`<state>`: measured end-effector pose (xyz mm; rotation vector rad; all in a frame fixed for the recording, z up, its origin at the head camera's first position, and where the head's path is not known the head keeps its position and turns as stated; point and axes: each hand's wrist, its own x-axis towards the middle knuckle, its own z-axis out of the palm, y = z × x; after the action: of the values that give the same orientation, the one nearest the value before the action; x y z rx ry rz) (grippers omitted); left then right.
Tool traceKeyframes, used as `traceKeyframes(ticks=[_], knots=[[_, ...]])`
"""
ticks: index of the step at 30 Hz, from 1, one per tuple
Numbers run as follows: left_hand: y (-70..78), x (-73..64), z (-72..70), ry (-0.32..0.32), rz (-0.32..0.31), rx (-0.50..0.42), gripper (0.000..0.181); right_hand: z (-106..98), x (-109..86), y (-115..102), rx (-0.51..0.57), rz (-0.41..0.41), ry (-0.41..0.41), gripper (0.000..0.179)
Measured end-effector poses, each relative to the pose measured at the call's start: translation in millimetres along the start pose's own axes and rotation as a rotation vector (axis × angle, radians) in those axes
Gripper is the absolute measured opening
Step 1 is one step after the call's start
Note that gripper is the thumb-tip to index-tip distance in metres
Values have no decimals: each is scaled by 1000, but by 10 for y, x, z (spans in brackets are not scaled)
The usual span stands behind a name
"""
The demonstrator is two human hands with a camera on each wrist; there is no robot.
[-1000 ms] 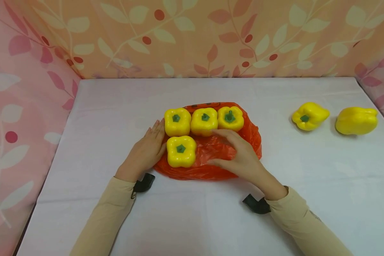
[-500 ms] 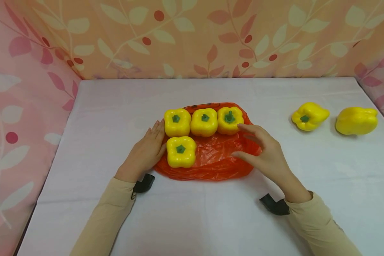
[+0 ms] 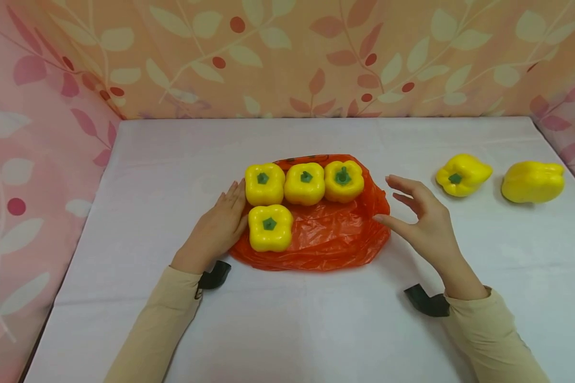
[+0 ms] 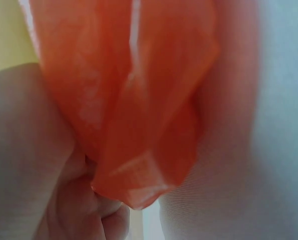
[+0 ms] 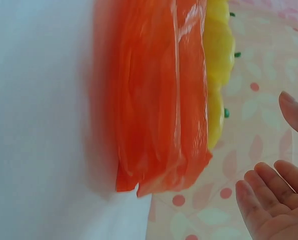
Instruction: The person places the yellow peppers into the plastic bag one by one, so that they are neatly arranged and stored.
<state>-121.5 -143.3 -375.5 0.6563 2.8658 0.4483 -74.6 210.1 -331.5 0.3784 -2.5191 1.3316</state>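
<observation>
A red plastic bag [image 3: 326, 239] lies spread on the white-covered table. Three yellow bell peppers stand in a row along its far side: a left one [image 3: 265, 186], a middle one [image 3: 305, 186] and a right one [image 3: 344, 183]. Nearer me, another bell pepper [image 3: 270, 229] sits at the left. My left hand [image 3: 218, 226] lies along the bag's left edge, fingers extended beside the peppers; its wrist view shows the hand [image 4: 53, 150] close to red folds [image 4: 149, 100]. Off the bag's right edge, my right hand [image 3: 426, 226] hovers with thumb and fingers apart, holding nothing.
Two more yellow bell peppers lie at the right of the table, a nearer one [image 3: 463, 175] and one farther right [image 3: 533, 182]. A patterned curtain [image 3: 297, 58] borders the table's back, with a pink one [image 3: 29, 159] on the left side.
My right hand has moved right, from over the bag to past its right edge, with fingers still spread. The left hand and the peppers have stayed put.
</observation>
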Motion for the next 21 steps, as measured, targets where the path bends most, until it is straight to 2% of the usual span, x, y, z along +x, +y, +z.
traceKeyframes(ticks=[14,21], knots=[[4,-3,-10,-11,-5,7,68,-218,39,186,-1,96,127,69],[13,1,-13,-10,-9,6,67,-366,69,301,-69,169,184,68]])
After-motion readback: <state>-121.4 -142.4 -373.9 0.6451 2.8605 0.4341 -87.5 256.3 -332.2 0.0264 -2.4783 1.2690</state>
